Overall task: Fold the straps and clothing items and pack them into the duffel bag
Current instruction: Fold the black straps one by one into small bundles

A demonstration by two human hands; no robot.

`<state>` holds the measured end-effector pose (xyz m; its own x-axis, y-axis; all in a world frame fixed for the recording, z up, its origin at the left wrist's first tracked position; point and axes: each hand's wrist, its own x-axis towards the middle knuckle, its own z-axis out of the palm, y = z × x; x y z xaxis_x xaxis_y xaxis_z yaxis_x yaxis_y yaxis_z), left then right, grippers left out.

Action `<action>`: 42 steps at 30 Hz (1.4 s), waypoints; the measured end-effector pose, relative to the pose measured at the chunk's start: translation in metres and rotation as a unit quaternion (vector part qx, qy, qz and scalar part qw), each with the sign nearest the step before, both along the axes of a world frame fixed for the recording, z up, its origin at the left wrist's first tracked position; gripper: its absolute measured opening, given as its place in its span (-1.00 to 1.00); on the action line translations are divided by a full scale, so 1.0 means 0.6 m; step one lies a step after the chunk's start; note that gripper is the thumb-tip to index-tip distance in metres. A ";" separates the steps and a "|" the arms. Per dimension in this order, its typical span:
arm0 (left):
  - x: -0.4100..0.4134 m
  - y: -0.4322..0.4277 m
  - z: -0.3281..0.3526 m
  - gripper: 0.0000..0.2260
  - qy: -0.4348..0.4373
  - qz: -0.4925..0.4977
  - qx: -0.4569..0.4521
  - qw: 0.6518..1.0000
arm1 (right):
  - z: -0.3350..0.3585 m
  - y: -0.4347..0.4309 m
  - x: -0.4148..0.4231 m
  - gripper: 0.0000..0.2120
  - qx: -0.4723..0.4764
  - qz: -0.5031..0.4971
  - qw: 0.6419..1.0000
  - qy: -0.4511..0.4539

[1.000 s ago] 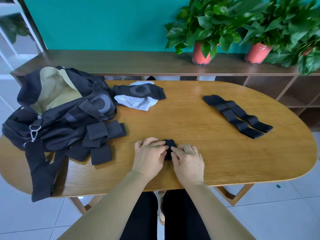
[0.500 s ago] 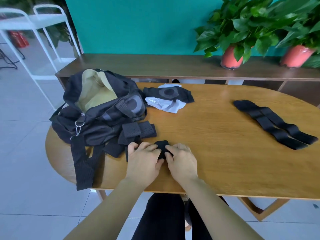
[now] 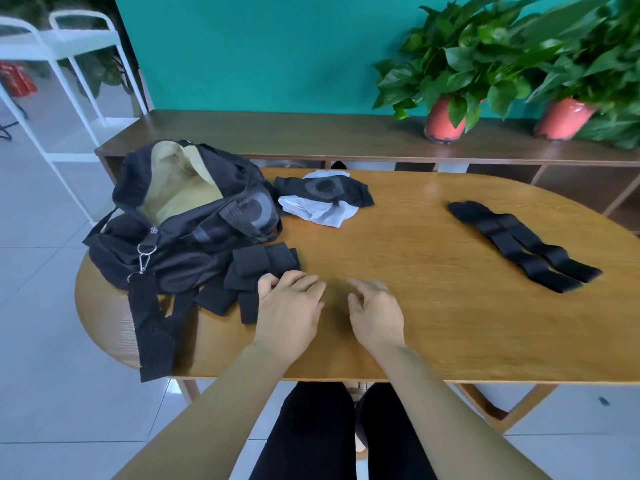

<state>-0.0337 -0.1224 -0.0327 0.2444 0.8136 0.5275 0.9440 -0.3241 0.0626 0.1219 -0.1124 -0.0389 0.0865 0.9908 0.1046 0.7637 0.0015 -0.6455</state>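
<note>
Folded straps (image 3: pixel 263 268) are lying piled against the duffel bag (image 3: pixel 180 237), which is gaping open at the left end of the bench (image 3: pixel 415 258), its shoulder band (image 3: pixel 152 327) hanging over the near edge. The left hand (image 3: pixel 289 306) is resting at the pile's near edge, grip slack and holding nothing. The right hand (image 3: pixel 375 313) is hovering just beside it, grip loosely curled and holding nothing. Bare wood is stretching from them to two long straps (image 3: pixel 523 247) near the right edge, and clothing (image 3: pixel 322 199) is sitting toward the far edge.

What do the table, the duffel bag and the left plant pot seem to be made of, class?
Table: wood or veneer, satin finish; grain lines show.
Duffel bag: matte black woven fabric, probably nylon; it slumps and creases.
Left plant pot: smooth coral surface with a slight sheen, perhaps glazed ceramic or plastic.
</note>
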 end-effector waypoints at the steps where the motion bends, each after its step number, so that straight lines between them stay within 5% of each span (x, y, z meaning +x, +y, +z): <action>1: 0.013 0.003 0.002 -0.77 0.005 -0.007 0.001 1.000 | 0.003 -0.002 0.021 -0.65 -0.003 -0.011 1.000 -0.001; 11: 0.190 0.050 0.021 -0.87 0.055 -0.094 -0.040 0.993 | 0.016 0.002 0.261 -0.67 0.001 -0.145 0.989 -0.020; 16: 0.254 0.081 0.022 -0.86 0.071 -0.118 -0.074 0.988 | 0.029 0.031 0.351 -0.65 0.032 -0.172 0.976 -0.134; 22: 0.291 0.107 0.000 -0.80 0.065 -0.129 -0.102 0.984 | 0.053 0.097 0.435 -0.59 -0.114 -0.192 0.942 -0.252; 27: 0.301 0.117 -0.012 -0.84 0.063 -0.145 -0.119 0.980 | 0.048 0.109 0.440 -0.55 -0.217 -0.165 0.938 -0.213; 42: 0.238 0.073 -0.010 -0.86 0.063 -0.112 -0.135 0.982 | 0.057 0.051 0.297 -0.60 -0.212 -0.117 0.953 -0.180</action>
<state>0.1093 -0.0787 -0.0388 0.4832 0.8379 0.2540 0.8564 -0.5126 0.0618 0.3001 -0.0817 -0.0045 0.3441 0.9086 -0.2368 0.8837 -0.3986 -0.2454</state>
